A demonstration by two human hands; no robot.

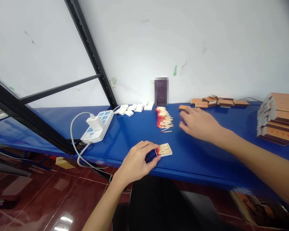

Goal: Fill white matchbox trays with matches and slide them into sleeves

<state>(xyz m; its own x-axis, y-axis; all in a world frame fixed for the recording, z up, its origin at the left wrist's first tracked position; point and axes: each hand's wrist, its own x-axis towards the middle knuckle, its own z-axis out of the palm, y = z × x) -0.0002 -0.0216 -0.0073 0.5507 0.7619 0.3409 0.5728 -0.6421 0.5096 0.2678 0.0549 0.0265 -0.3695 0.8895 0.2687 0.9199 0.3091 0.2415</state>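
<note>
Near the front edge of the blue shelf, my left hand (141, 157) pinches the left end of a small white matchbox tray (169, 154). Red-headed matches (164, 149) lie inside that tray, their heads toward my fingers. My right hand (198, 123) is over the shelf farther back, thumb and fingers apart. Its fingertips are close to an orange-brown matchbox sleeve (183, 107); whether they touch it is unclear. Left of this hand is a pile of loose matches (163, 118), with a couple lying apart at its front.
White trays (139, 107) lie at the back left. A white power strip (101, 126) with a plug and cables is on the left, by a black metal post (89, 45). Several matchboxes (225, 102) lie at the back right, and a tall stack (279, 118) stands far right.
</note>
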